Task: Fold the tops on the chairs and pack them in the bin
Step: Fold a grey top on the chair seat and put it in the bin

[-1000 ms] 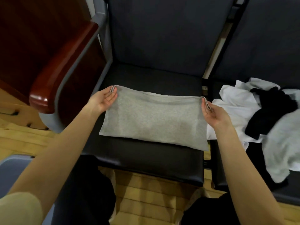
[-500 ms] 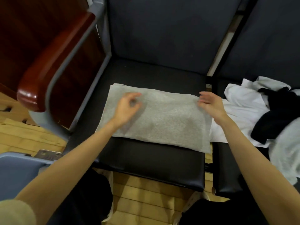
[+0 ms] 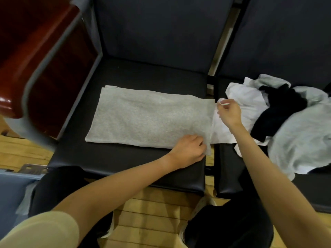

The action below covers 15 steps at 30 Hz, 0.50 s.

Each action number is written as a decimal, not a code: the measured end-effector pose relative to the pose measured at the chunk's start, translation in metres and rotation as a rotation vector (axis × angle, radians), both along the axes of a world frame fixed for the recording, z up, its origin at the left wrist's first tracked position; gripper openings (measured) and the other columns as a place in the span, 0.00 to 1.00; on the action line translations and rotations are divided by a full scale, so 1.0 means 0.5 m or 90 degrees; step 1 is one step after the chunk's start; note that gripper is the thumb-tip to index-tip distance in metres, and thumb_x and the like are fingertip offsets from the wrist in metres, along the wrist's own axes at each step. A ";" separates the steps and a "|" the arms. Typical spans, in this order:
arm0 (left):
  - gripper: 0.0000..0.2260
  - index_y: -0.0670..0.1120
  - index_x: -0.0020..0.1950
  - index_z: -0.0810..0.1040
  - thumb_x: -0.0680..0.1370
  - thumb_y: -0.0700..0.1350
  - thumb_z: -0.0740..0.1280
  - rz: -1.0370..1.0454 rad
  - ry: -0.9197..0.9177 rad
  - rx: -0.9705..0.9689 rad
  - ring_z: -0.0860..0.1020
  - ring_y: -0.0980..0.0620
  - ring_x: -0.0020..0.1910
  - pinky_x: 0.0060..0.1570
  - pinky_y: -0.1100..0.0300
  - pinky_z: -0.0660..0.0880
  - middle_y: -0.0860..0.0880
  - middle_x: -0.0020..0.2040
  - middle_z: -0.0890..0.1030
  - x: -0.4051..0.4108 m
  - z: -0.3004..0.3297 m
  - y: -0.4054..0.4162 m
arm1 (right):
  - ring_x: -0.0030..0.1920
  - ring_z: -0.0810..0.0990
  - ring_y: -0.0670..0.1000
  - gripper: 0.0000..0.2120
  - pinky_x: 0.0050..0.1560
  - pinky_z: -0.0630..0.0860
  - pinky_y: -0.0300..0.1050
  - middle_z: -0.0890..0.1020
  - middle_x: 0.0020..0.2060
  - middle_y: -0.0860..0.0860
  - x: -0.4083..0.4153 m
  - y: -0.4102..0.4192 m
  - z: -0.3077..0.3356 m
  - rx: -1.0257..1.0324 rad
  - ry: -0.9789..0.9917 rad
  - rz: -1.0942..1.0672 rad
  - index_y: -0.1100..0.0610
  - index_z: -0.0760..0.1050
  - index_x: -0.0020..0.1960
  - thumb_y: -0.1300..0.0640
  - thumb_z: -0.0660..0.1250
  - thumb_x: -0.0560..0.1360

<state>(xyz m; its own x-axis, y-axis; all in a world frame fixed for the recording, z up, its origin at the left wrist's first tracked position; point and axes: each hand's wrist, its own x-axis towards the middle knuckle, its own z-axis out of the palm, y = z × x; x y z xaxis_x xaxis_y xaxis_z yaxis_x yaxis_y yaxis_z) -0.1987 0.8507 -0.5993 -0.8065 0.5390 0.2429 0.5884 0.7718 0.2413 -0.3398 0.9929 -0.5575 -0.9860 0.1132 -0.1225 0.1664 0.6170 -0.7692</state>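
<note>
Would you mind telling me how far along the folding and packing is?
Done: the grey top lies folded into a flat rectangle on the left seat. In hand: the left hand grips its near right corner, the right hand pinches its far right corner. Left: the pile on the right seat, unfolded, and all packing.

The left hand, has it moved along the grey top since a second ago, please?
Yes. The left hand has crossed from the far left corner of the grey top to its near right corner, which it grips.
</note>
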 end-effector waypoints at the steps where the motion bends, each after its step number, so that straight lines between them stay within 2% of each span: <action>1: 0.08 0.42 0.39 0.79 0.71 0.47 0.73 0.002 0.013 0.001 0.77 0.45 0.38 0.32 0.55 0.73 0.44 0.40 0.78 -0.002 -0.001 0.004 | 0.36 0.80 0.51 0.13 0.43 0.79 0.45 0.82 0.43 0.58 0.012 0.012 0.003 -0.039 -0.039 -0.031 0.66 0.73 0.57 0.56 0.63 0.80; 3: 0.07 0.42 0.40 0.79 0.74 0.45 0.68 0.034 0.006 0.047 0.78 0.45 0.36 0.31 0.57 0.72 0.44 0.39 0.79 -0.001 0.007 0.005 | 0.28 0.80 0.49 0.17 0.32 0.79 0.41 0.81 0.34 0.58 0.033 0.031 0.010 -0.101 -0.125 -0.064 0.69 0.75 0.52 0.54 0.60 0.81; 4: 0.08 0.42 0.42 0.80 0.76 0.45 0.65 0.074 -0.016 0.113 0.78 0.46 0.36 0.32 0.57 0.72 0.45 0.40 0.79 0.002 0.015 0.003 | 0.26 0.81 0.50 0.20 0.28 0.78 0.40 0.81 0.31 0.58 0.043 0.037 0.015 -0.117 -0.174 -0.057 0.70 0.76 0.49 0.51 0.58 0.82; 7: 0.06 0.42 0.49 0.81 0.79 0.43 0.65 0.181 -0.123 0.358 0.78 0.51 0.39 0.38 0.60 0.74 0.47 0.43 0.79 0.007 0.052 -0.011 | 0.30 0.84 0.56 0.29 0.31 0.81 0.43 0.83 0.30 0.60 0.070 0.036 0.026 -0.096 -0.300 0.007 0.70 0.78 0.43 0.43 0.58 0.80; 10: 0.04 0.41 0.50 0.82 0.77 0.40 0.68 0.227 -0.134 0.498 0.79 0.54 0.40 0.40 0.63 0.76 0.48 0.44 0.81 0.007 0.076 -0.025 | 0.35 0.85 0.57 0.24 0.36 0.83 0.47 0.84 0.35 0.60 0.078 0.014 0.027 -0.184 -0.331 0.011 0.67 0.77 0.47 0.43 0.63 0.79; 13: 0.04 0.41 0.50 0.82 0.77 0.39 0.69 0.231 -0.161 0.532 0.79 0.55 0.43 0.43 0.64 0.77 0.48 0.45 0.81 0.008 0.087 -0.034 | 0.40 0.84 0.52 0.13 0.35 0.81 0.44 0.83 0.42 0.55 0.064 -0.016 0.030 -0.315 -0.284 -0.061 0.59 0.75 0.50 0.49 0.66 0.78; 15: 0.04 0.40 0.50 0.82 0.77 0.38 0.69 0.218 -0.182 0.537 0.79 0.55 0.44 0.44 0.65 0.77 0.47 0.45 0.82 0.013 0.093 -0.037 | 0.45 0.83 0.52 0.11 0.38 0.81 0.44 0.81 0.46 0.54 0.042 -0.033 0.027 -0.365 -0.266 -0.115 0.59 0.73 0.52 0.51 0.68 0.77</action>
